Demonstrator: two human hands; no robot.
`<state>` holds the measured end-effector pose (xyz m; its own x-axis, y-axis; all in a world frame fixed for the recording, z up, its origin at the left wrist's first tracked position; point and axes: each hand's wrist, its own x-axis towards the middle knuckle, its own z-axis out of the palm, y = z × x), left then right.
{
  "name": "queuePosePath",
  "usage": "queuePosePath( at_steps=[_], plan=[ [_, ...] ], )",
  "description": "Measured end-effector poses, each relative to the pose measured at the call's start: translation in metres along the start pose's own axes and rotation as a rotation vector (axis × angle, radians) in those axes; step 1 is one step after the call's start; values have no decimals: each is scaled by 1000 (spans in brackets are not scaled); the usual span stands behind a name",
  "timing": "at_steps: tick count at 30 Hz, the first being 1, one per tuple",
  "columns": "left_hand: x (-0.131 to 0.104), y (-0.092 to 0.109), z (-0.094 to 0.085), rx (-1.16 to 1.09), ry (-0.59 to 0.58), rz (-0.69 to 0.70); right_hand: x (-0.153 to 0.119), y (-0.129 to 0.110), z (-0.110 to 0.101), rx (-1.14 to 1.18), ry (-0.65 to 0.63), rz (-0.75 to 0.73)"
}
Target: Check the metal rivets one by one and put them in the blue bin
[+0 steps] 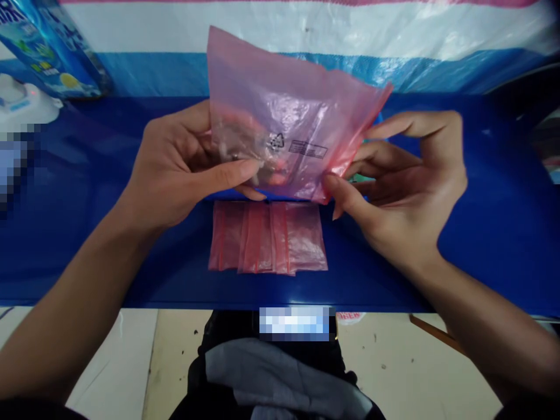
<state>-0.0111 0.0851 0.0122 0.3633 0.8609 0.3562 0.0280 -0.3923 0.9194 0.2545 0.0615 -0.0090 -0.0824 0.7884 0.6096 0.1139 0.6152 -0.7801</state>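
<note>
A translucent pink zip bag (301,111) is held up over the table between my two hands. Black print with a recycling mark shows on its front. My left hand (188,157) is closed on its left side, thumb in front and fingers behind, dimly visible through the plastic. On the right, my right hand (402,181) pinches the bag's red zip edge between thumb and fingers. Just below, several smaller pink zip bags (266,239) lie overlapping in a row on the blue table. Something blue and green behind the held bag is mostly hidden.
The blue table (87,251) has its near edge above my lap. A blue printed packet (65,52) and a white device (26,105) stand at the back left. A striped plastic sheet (153,29) hangs behind. A blurred-out screen (294,324) rests at my lap.
</note>
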Motion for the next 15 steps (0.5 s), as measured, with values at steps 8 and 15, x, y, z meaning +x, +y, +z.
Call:
queuePosePath(
  at_steps=[8,15],
  plan=[
    [13,1,0,191,101,148,2,2,-8,-92,-64,-73],
    [16,16,1,546,18,217,2,0,-1,-144,109,-108]
  ],
)
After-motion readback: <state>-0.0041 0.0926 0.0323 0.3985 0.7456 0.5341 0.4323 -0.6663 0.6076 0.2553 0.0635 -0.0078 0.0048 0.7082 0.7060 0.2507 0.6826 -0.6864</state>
